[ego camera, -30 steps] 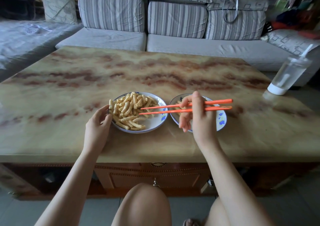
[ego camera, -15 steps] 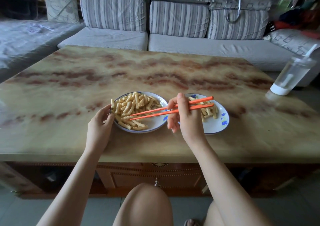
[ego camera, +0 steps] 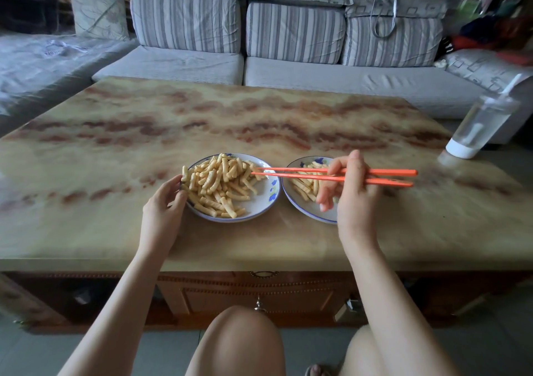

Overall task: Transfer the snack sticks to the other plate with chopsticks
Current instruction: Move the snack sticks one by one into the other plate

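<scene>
Our right hand (ego camera: 350, 191) grips the orange chopsticks (ego camera: 386, 171), and it has drawn back to the right since half a second ago: then it hung over the gap between the two plates with the tips sunk deep in the heap, whereas now it hovers above the right plate (ego camera: 305, 212). The tips sit close together at the right edge of the snack sticks (ego camera: 219, 179) on the left plate (ego camera: 259, 205), and they seem to pinch one piece, though we cannot be sure of that. Our left hand (ego camera: 161, 208) holds the left plate's rim at its far left side, as it did before, steadying it on the surface (ego camera: 259, 116). Most of the snack sticks lie heaped on the left plate, and only a small share lies on the right plate, partly under our hand. We judge that a pick has just been made and the carry across is beginning, with many more trips to come; a light piece could slip if the tips spread
</scene>
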A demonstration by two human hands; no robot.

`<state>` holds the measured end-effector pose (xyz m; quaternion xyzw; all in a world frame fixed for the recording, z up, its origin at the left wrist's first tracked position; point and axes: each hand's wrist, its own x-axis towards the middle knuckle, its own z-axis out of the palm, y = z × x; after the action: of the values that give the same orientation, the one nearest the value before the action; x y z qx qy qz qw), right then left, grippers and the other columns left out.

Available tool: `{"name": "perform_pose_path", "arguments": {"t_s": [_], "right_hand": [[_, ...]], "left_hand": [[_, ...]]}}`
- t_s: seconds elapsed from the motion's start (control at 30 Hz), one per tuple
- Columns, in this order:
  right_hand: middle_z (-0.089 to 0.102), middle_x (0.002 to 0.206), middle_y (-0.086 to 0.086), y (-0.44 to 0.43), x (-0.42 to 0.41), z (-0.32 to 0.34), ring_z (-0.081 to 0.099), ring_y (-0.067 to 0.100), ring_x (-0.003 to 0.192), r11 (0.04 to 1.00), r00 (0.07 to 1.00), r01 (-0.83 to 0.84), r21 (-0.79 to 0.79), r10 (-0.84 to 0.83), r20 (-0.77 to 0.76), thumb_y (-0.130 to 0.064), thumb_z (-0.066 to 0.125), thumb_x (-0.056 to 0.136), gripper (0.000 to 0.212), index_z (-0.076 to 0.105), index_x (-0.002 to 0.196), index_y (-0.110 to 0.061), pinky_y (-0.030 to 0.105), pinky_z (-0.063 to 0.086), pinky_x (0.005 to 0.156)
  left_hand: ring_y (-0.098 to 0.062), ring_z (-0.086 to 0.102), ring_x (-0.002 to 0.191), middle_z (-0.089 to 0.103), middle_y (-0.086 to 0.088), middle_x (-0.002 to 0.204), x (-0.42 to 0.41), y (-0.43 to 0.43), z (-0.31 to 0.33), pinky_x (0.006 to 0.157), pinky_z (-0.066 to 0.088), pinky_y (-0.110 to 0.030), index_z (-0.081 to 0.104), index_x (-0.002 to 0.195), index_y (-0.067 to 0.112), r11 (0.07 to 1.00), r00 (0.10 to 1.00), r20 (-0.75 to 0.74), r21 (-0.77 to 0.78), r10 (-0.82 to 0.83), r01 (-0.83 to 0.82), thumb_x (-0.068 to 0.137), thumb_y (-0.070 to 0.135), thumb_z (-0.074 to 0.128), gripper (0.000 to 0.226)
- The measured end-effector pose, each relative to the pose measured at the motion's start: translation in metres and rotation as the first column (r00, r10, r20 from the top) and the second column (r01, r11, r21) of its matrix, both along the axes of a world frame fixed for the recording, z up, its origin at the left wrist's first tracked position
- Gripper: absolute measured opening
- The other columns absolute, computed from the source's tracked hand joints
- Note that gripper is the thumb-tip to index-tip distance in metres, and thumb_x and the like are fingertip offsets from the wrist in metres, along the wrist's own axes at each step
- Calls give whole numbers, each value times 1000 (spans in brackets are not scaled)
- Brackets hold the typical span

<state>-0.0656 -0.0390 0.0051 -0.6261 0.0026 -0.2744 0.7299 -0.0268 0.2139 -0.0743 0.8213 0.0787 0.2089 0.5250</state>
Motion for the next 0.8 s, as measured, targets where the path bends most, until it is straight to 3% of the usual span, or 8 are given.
{"name": "perform_pose_path", "arguments": {"t_s": [0.13, 0.23, 0.33, 0.4, 0.47, 0.6, 0.73, 0.8], "right_hand": [[46, 36, 3, -23, -2, 3, 41, 16, 30, 987, 986, 159, 33, -160, 41, -24, 28, 105, 44, 47, 68, -10, 19, 29, 34], [44, 49, 23, -41, -3, 5, 43, 17, 30, 958, 958, 283, 44, -285, 42, -25, 31, 104, 42, 45, 67, -10, 17, 28, 35], [46, 45, 15, -52, -2, 4, 45, 18, 31, 939, 939, 342, 43, -343, 16, -27, 33, 103, 43, 45, 65, -12, 19, 31, 34], [45, 38, 4, -55, -2, 2, 46, 19, 32, 937, 937, 348, 36, -348, -2, -27, 33, 102, 43, 46, 64, -12, 21, 33, 34], [47, 39, 7, -56, 0, -1, 45, 21, 32, 941, 941, 338, 11, -338, -23, -29, 34, 102, 43, 47, 65, -11, 22, 33, 36], [48, 40, 9, -53, 4, -5, 43, 21, 31, 951, 951, 307, -27, -308, -40, -29, 35, 102, 42, 49, 67, -10, 20, 31, 35], [49, 41, 11, -50, 2, -2, 42, 20, 31, 953, 954, 300, -42, -301, -17, -27, 34, 103, 41, 49, 69, -9, 20, 30, 35], [48, 48, 19, -47, -1, 1, 43, 18, 32, 960, 960, 280, -27, -280, 7, -26, 33, 103, 41, 49, 71, -7, 21, 30, 35]], "left_hand": [[-3, 53, 102, 64, 0, 118, 0, 0, -1, 69, 33, 7, 58, 129, 19, 1000, 1000, 3, 12, 4, -4, 93, 12, 52, 37], [-2, 52, 101, 64, 0, 118, 1, 1, -1, 69, 33, 4, 58, 129, 20, 1000, 1000, 0, 16, 6, -6, 93, 13, 52, 37], [-2, 53, 101, 64, 0, 118, 1, 1, 0, 71, 34, -1, 58, 129, 21, 1000, 1000, -8, 13, 3, -3, 93, 14, 52, 37], [-3, 53, 101, 64, 1, 116, 1, 1, -1, 70, 34, -1, 57, 129, 21, 1000, 1000, -7, 16, 5, -5, 93, 13, 52, 37], [-3, 53, 101, 64, 2, 114, 0, 1, -1, 70, 34, 1, 58, 129, 21, 1000, 1000, -6, 17, 6, -6, 93, 13, 51, 37], [-3, 54, 102, 65, -1, 117, 0, 0, 0, 80, 36, -12, 58, 129, 20, 1000, 1000, -11, -3, 4, -4, 93, 12, 51, 37], [-3, 54, 102, 64, 1, 116, 1, 0, -1, 70, 35, 0, 57, 129, 20, 1000, 1000, -8, 0, 4, -4, 93, 13, 51, 37], [-3, 54, 102, 64, 1, 117, 1, 0, -1, 70, 34, 0, 58, 129, 20, 1000, 1000, -8, -1, 7, -7, 93, 13, 51, 37]]}}
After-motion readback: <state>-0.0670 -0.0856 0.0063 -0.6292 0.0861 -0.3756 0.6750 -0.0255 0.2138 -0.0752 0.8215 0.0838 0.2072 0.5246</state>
